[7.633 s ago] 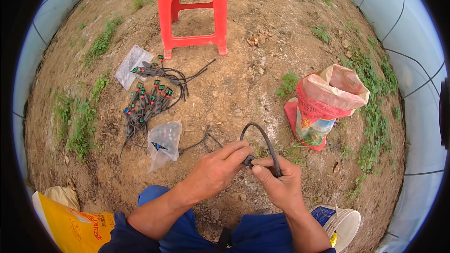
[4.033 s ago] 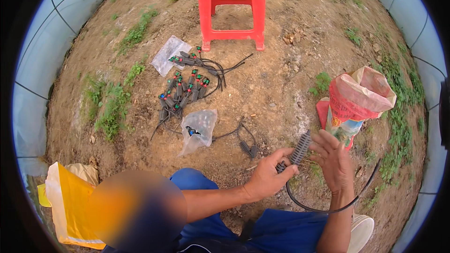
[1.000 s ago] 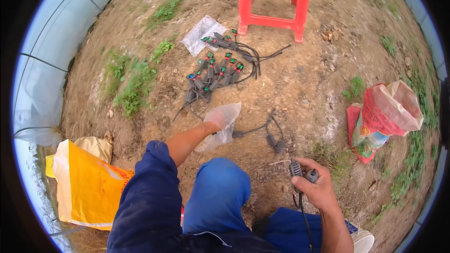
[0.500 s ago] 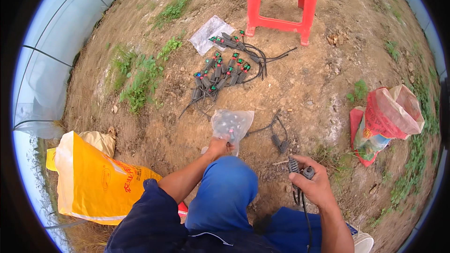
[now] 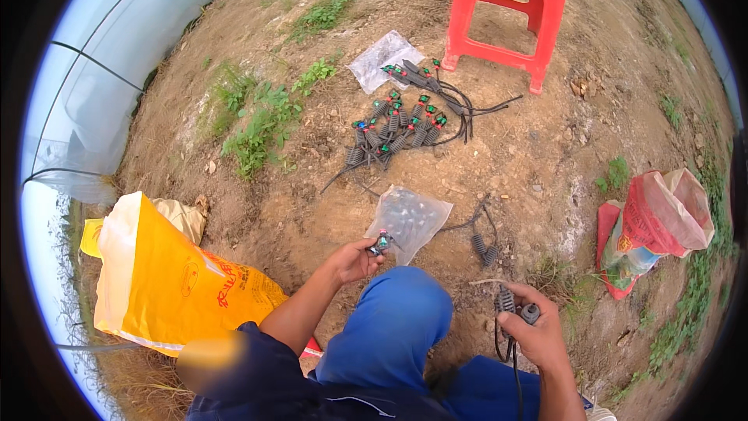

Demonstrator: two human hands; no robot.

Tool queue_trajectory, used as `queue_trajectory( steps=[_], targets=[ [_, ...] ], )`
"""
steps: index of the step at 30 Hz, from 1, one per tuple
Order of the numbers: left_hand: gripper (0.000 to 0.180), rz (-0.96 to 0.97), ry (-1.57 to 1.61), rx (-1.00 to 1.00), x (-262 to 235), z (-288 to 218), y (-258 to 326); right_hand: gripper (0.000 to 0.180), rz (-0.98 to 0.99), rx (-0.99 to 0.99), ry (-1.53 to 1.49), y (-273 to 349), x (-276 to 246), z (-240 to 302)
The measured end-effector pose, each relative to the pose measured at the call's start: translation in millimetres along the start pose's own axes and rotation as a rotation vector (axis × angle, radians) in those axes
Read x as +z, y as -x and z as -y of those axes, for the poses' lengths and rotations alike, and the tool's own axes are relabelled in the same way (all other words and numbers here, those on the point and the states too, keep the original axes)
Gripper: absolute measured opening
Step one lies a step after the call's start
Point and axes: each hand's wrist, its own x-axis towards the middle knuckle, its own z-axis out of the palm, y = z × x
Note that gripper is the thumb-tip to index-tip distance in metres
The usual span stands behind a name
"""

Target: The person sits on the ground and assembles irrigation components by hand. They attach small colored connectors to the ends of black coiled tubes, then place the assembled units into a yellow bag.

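Green-black fitting (image 5: pixel 381 242) in left fingers (image 5: pixel 357 262), near bag (image 5: pixel 413 217) edge; right fingers (image 5: pixel 520 330) hold ribbed piece (image 5: pixel 506 300); open soil (image 5: pixel 463 269) between.

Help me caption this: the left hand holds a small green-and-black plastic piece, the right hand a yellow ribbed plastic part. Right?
One fix: the ribbed plastic part in the right hand is dark grey, not yellow, as the head view shows. The rest stands.

brown soil floor (image 5: pixel 304 210), red stool (image 5: pixel 550 15), pale walls (image 5: pixel 89 101)
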Motion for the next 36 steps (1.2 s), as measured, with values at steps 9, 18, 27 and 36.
queue_trajectory(
  steps=[9, 18, 27, 36],
  targets=[
    [0.029, -0.082, -0.143, -0.023, 2.2, -2.4, -2.1, 0.048, 0.027, -0.017, -0.017, 7.8, 8.5, -8.2],
    [0.014, -0.148, -0.734, 0.271, 68.0, -12.5, 35.1, 0.055, 0.023, 0.013, -0.057, 9.0, 11.6, 0.2],
    [0.005, 0.356, -0.971, 0.262, 216.4, -27.9, 63.4, 0.055, 0.045, -0.060, -0.227, 1.6, 19.3, 17.2],
    [0.021, 0.586, -0.928, 0.223, 308.3, 32.7, 40.0, 0.027, -0.210, -0.304, -0.230, 3.4, 6.8, 23.4]
  ],
)
